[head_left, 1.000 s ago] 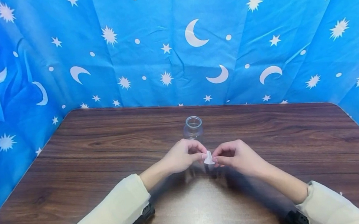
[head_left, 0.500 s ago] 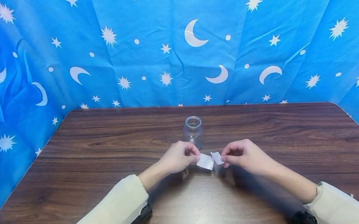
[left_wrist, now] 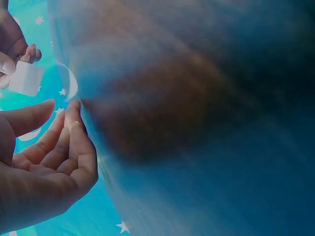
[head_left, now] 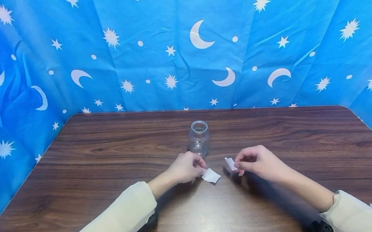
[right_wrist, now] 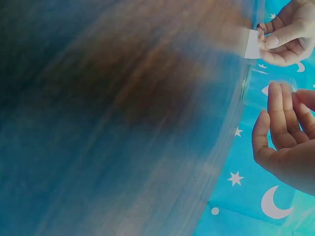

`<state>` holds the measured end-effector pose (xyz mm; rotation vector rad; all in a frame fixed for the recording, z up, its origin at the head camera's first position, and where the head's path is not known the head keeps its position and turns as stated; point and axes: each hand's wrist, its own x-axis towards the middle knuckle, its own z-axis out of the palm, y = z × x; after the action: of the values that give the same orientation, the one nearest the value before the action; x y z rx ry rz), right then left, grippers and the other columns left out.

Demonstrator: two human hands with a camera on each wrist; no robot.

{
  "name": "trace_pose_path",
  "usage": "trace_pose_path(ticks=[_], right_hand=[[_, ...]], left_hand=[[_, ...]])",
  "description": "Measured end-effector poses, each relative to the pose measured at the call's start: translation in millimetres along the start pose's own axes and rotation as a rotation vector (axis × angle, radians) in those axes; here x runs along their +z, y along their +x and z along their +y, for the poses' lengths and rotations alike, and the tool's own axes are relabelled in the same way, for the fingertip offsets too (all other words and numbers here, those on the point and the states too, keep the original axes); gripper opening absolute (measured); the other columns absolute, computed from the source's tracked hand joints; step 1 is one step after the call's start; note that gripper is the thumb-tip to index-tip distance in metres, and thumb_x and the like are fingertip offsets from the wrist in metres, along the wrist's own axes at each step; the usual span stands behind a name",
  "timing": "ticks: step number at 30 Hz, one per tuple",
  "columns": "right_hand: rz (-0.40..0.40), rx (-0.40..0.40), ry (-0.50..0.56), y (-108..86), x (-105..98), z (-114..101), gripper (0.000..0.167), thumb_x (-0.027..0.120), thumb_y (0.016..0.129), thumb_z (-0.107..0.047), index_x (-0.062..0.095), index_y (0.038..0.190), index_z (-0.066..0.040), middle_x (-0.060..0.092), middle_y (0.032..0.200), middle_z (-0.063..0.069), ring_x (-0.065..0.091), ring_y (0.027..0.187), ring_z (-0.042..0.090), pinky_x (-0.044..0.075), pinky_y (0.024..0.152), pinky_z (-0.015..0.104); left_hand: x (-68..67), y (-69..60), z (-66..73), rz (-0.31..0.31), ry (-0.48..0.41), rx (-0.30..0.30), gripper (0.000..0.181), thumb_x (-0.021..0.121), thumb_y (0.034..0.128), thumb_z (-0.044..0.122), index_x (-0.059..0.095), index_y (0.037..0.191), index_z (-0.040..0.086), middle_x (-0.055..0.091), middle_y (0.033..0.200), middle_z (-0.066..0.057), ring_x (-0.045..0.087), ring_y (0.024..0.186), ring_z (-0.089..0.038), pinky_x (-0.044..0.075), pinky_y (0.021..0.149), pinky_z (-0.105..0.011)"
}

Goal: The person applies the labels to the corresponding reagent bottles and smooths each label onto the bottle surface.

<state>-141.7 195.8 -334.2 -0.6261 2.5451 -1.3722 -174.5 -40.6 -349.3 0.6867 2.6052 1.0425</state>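
Observation:
In the head view, the left hand pinches a small white paper piece at its corner with curled fingertips. This piece also appears as a white patch in the right wrist view. The right hand pinches a narrower white paper piece between thumb and fingers, a little to the right. The two pieces are apart. Behind the left hand stands a clear glass jar, upright and without a lid. In the left wrist view, the left hand's grip on its paper is unclear.
A dark wood-grain table extends around the hands. A blue cloth with white moons and stars hangs behind and beside it. Black devices show under both sleeves.
The hands, at first together on folded white paper, have moved apart. Two separate pieces now show, one at each hand. The left hand has come lower and nearer the viewer, showing more of the jar.

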Motion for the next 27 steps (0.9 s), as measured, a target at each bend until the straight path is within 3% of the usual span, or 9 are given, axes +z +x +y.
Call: trace_pose_path(ticks=[4, 10, 15, 22, 27], right_hand=[[0.005, 0.007, 0.013, 0.1, -1, -5, 0.007, 0.059, 0.085, -0.004, 0.065, 0.085, 0.0, 0.064, 0.069, 0.005, 0.061, 0.067, 0.018, 0.045, 0.066, 0.025], [0.015, -0.014, 0.038, 1.7, 1, -12, 0.007, 0.06, 0.086, -0.005, 0.064, 0.085, 0.0, 0.063, 0.068, 0.005, 0.061, 0.067, 0.017, 0.046, 0.064, 0.026], [0.006, -0.047, 0.06, 4.2, 5, -17, 0.007, 0.06, 0.086, -0.005, 0.064, 0.086, 0.001, 0.063, 0.068, 0.006, 0.061, 0.067, 0.018, 0.046, 0.065, 0.026], [-0.02, -0.103, 0.09, 7.8, 11, -19, 0.008, 0.058, 0.087, -0.001, 0.063, 0.086, 0.004, 0.063, 0.073, 0.013, 0.062, 0.067, 0.018, 0.048, 0.068, 0.026], [-0.026, -0.099, 0.103, 9.0, 13, -18, 0.008, 0.059, 0.087, -0.004, 0.064, 0.087, 0.002, 0.064, 0.074, 0.013, 0.061, 0.069, 0.017, 0.048, 0.068, 0.026]], left_hand=[[-6.9, 0.7, 4.6, 0.009, -0.023, 0.058, 0.006, 0.065, 0.0811, 0.009, 0.067, 0.086, 0.007, 0.064, 0.073, 0.004, 0.054, 0.063, -0.006, 0.043, 0.063, -0.022], [-13.1, 1.8, 20.0, -0.026, -0.163, 0.146, 0.013, 0.061, 0.0878, 0.014, 0.068, 0.094, 0.004, 0.066, 0.081, 0.003, 0.055, 0.075, -0.005, 0.043, 0.071, -0.023], [-8.7, 2.8, 25.7, -0.056, -0.234, 0.142, 0.013, 0.06, 0.0883, 0.013, 0.067, 0.094, 0.003, 0.066, 0.082, 0.0, 0.057, 0.074, -0.005, 0.044, 0.07, -0.022], [-4.7, 2.5, 28.3, -0.065, -0.257, 0.113, 0.013, 0.058, 0.0896, 0.013, 0.068, 0.094, 0.005, 0.066, 0.083, 0.001, 0.06, 0.076, -0.009, 0.045, 0.069, -0.022], [-4.7, 2.6, 29.4, -0.081, -0.271, 0.12, 0.013, 0.057, 0.0902, 0.012, 0.067, 0.094, 0.005, 0.066, 0.081, 0.001, 0.062, 0.078, -0.015, 0.045, 0.067, -0.022]])
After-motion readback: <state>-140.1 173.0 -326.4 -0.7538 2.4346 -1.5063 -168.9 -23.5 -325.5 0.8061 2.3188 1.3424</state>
